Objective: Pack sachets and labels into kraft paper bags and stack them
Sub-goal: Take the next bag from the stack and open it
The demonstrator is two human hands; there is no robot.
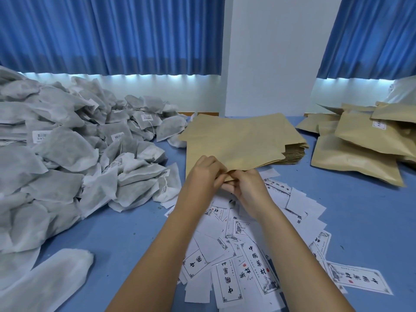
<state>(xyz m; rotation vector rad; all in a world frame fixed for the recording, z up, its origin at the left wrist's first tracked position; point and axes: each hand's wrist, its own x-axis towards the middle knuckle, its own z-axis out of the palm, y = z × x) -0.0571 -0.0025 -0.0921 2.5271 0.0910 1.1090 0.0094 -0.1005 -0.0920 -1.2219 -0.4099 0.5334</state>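
A flat kraft paper bag (234,143) lies on top of a stack of empty kraft bags (292,149) at the table's centre. My left hand (206,174) and my right hand (246,185) both pinch the near edge of this top bag, fingers meeting at its mouth. A big heap of grey-white sachets (74,149) fills the left side. Printed white labels (243,255) lie scattered under my forearms. Filled kraft bags (364,149) are piled at the right.
One loose sachet (51,280) lies at the near left on the blue table (126,233). Blue curtains (112,34) and a white wall stand behind the table. A white plastic bag (403,91) sits at the far right.
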